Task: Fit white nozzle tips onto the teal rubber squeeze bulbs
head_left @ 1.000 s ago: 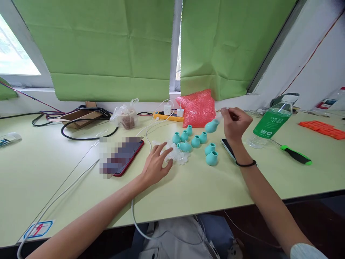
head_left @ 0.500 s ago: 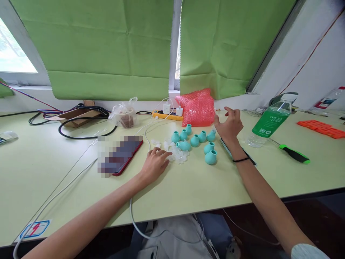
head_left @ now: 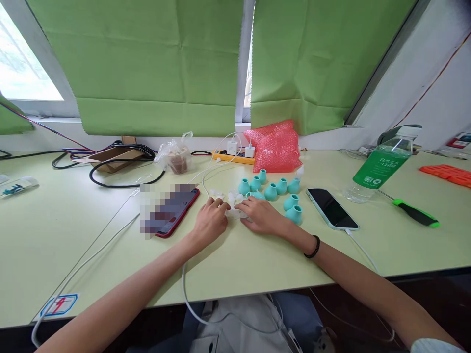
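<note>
The left hand (head_left: 210,219) and right hand (head_left: 263,216) nearly meet over a small pile of translucent pieces (head_left: 232,198) on the surface (head_left: 257,269). Their fingers curl downward; whether they are clamped on any piece, I cannot tell. Teal bulbs (head_left: 271,192) sit to the pile's right and far side, left of a pale-edged phone (head_left: 333,209).

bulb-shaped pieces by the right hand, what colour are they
The pieces are turquoise, shown best in the head view.
</note>
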Available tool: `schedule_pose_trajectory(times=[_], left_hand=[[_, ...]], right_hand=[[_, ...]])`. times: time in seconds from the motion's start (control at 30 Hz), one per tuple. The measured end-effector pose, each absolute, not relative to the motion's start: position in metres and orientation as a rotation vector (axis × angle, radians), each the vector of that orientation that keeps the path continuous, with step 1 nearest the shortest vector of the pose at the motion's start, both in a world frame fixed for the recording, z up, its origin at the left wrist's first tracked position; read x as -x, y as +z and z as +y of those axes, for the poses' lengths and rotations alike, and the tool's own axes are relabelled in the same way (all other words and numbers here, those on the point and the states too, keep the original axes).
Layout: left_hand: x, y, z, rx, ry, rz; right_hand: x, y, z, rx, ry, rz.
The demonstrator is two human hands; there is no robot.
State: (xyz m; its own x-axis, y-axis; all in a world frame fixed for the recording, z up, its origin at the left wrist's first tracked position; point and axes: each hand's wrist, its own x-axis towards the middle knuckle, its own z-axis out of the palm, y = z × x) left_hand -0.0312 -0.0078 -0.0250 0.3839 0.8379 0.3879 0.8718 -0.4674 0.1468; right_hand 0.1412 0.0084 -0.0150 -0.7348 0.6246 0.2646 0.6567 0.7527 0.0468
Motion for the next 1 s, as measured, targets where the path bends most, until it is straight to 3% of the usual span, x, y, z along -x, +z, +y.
schedule_pose_trajectory(times=[0.63,0.83,1.0], left_hand=[[0.029,-0.025,-0.011,2.550,-0.748,-1.487],[0.024,-0.027,-0.018,2.658,-0.617,-1.253],[0.021,-0.030,-0.018,2.671,-0.592,-1.268]], right_hand=[[-0.148,-0.015,0.019,0.978,0.244,-2.427],[-0.146,-0.015,0.020,1.004,0.267,-2.191],[-0.148,-0.013,0.022,1.029,0.666,-1.992]])
